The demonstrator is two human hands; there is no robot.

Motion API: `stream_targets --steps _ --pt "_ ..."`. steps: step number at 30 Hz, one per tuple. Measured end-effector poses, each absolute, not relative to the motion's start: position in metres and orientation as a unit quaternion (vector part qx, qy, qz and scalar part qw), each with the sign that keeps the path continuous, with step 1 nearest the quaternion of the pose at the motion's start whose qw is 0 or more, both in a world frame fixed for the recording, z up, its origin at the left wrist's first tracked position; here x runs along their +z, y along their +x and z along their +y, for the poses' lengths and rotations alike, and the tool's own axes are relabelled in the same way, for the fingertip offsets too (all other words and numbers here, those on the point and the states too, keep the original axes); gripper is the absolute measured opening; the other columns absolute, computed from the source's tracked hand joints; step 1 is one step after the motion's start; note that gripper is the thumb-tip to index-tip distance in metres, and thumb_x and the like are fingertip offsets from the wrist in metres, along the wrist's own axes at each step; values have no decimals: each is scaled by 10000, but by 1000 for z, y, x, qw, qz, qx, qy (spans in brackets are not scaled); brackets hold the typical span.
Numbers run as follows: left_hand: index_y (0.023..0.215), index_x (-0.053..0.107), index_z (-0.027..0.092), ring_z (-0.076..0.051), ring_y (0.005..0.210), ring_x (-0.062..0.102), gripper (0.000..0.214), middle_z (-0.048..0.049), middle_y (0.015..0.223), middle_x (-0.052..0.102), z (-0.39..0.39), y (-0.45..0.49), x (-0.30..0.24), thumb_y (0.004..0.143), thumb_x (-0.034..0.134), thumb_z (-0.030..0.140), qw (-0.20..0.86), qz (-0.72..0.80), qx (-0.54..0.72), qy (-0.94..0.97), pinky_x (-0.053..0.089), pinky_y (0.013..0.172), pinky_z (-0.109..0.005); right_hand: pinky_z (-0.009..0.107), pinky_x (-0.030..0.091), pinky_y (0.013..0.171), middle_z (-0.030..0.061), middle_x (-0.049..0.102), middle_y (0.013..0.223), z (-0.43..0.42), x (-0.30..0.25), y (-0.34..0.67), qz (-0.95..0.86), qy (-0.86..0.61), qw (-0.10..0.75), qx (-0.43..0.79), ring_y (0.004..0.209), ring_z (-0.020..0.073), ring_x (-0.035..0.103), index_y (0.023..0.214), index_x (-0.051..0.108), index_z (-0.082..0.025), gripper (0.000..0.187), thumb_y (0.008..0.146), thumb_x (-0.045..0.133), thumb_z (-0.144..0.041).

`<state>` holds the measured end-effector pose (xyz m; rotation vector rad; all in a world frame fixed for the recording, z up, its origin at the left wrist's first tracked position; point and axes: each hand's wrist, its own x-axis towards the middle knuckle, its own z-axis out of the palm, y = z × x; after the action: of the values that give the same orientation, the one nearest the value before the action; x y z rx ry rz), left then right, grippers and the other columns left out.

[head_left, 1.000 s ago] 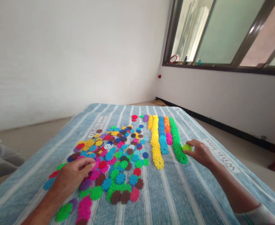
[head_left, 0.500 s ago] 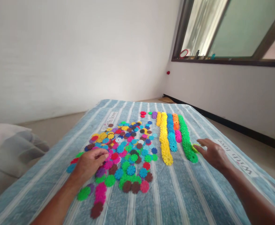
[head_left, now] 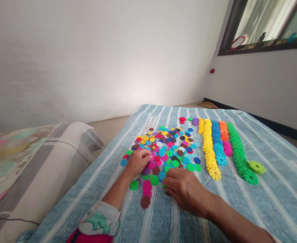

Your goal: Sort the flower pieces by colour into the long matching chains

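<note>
My left hand rests on the left side of a loose pile of notched plastic discs, its thumb and forefinger pinched beside a pink disc. Whether that disc is between the fingertips is hidden. At the pile's near edge, my right hand has its fingers curled down over the discs. A bit of green shows at its fingertips, but I cannot make out what they hold. Just left of them lie a green disc and a blue disc.
Overlapping rows stand on the right: yellow, blue, orange, pink and green. A yellow-green disc touches the green row's near end. Purple and red discs lie farther back. Bedding is at left.
My right hand has left the yellow-green disc by the green row and moved left to the pile. My left hand stays at the pile. The view has turned left.
</note>
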<state>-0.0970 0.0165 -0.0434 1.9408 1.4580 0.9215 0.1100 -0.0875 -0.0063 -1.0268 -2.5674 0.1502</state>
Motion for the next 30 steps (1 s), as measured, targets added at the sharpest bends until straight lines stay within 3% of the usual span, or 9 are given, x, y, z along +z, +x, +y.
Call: stream_targets --steps 6,10,13,18,23,30 --pt "699 664 164 -152 617 590 146 -5 634 656 14 -97 -45 714 552 256 275 527 355 721 454 582 -247 348 452 810 65 584 951 -68 -24 62 -923 -333 187 47 937 212 521 770 627 -176 182 906 539 -258" --pt "694 660 158 -162 654 615 140 -26 682 681 14 -96 -45 719 552 242 274 531 355 719 468 627 -260 431 382 977 123 518 1212 -63 -32 57 -922 -334 183 72 1210 287 396 869 661 -158 132 864 602 -276" --pt "698 664 152 -164 658 619 141 -35 688 686 13 -95 -44 724 549 230 269 536 350 720 466 637 -266 470 321 1035 133 478 1290 -64 -34 60 -920 -342 166 96 1287 310 325 901 670 -162 140 864 601 -277" --pt "708 674 152 -154 640 607 146 -27 679 687 13 -94 -43 724 540 208 266 537 343 723 458 624 -259 450 333 1023 111 518 1222 -66 -34 63 -910 -356 172 122 1245 285 377 878 668 -180 107 870 598 -260" --pt "701 677 157 -146 621 591 146 -15 665 676 14 -94 -45 722 546 219 252 536 343 730 446 604 -251 364 416 894 68 571 1007 -60 -34 68 -900 -349 216 149 1025 223 492 749 655 -173 114 835 645 -246" --pt "690 676 158 -138 596 570 145 -6 633 656 14 -95 -46 710 543 214 258 537 338 729 432 586 -245 310 413 802 36 576 892 -58 -32 71 -893 -326 264 163 914 187 512 670 626 -168 134 799 665 -171"
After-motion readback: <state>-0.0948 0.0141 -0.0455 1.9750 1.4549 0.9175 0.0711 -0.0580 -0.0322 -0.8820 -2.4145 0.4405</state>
